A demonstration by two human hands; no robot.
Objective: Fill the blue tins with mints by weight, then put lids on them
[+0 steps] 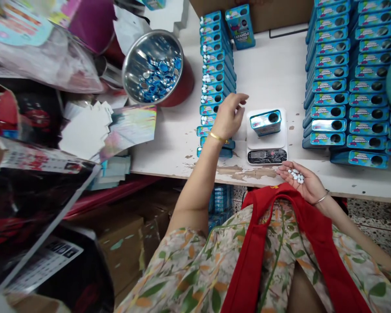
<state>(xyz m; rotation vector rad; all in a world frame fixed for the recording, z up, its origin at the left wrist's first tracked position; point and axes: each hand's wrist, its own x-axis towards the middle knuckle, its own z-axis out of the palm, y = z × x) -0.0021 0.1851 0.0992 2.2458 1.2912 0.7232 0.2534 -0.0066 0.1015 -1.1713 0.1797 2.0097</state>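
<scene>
Left hand (230,115) reaches out palm down over the left row of tins (214,67), fingers loosely bent, thumb apart from them; right hand (308,183) lies palm up at the desk (270,74) edge, cupped under about ten white pellets (296,176); between the hands, one tin (265,124) stands on one scale (267,142); farther out are two columns of tins (330,73) at right, more beyond, one separate tin (240,27), and one bowl (135,56) of blue caps (163,71), too heaped to count.
</scene>
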